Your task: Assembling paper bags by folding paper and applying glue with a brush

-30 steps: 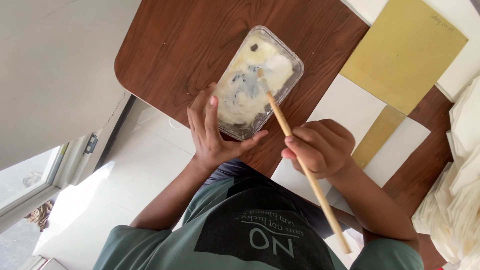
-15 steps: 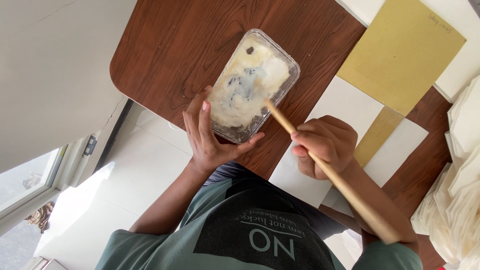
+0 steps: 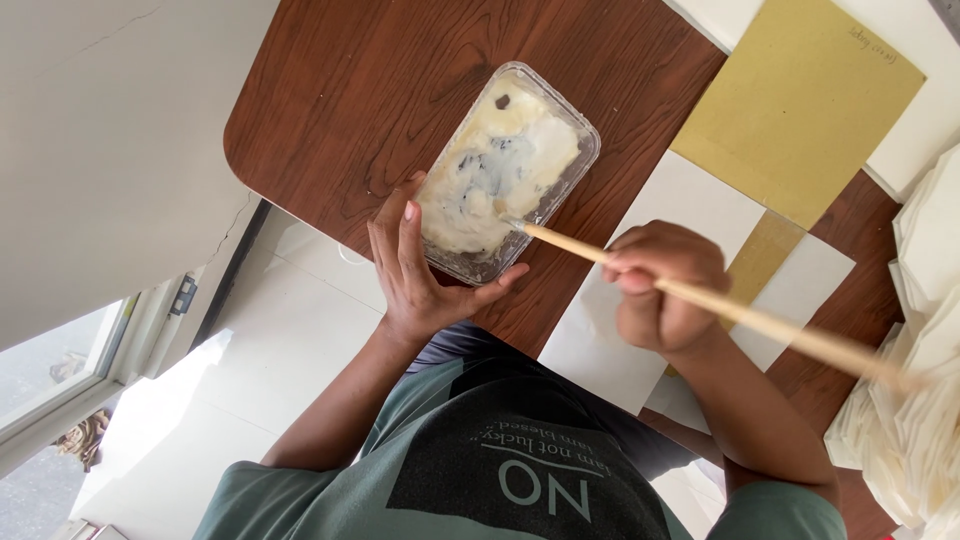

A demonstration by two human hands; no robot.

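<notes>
Left hand (image 3: 415, 265) cups the near end of the clear plastic tub (image 3: 505, 170), fingers spread along its side, thumb hooked round the near corner. Right hand (image 3: 660, 290) is fisted around a long wooden stick (image 3: 700, 300), whose tip sits in the white paste (image 3: 495, 175) near the tub's right wall. Tub rests on the brown wooden table (image 3: 400, 80), close to the rounded table edge nearest us.

Risks as we read them:
- Tub is light and only braced on one end. A hard push with the stick toward the far end could skate or tip it, spilling paste on the wood.
- Stick is held well back from the tip, with a long tail behind the fist. That tail points toward the stack of cream paper (image 3: 920, 400) on the right; a wide swing could knock or smear it.
- Paste flicked over the right wall would land on the white sheets (image 3: 640, 300) lying just beside the tub, under our right hand.
- Thin tub wall could crack if we lever the stick against it.

Count:
- 1 tub, with dark specks in the paste
- 1 stick
- 1 mustard-yellow card (image 3: 800, 100), plus a narrow yellow strip (image 3: 760, 260)
- at least 2 white sheets; overlap hides the exact number
- 1 paper stack, sheet count not readable
</notes>
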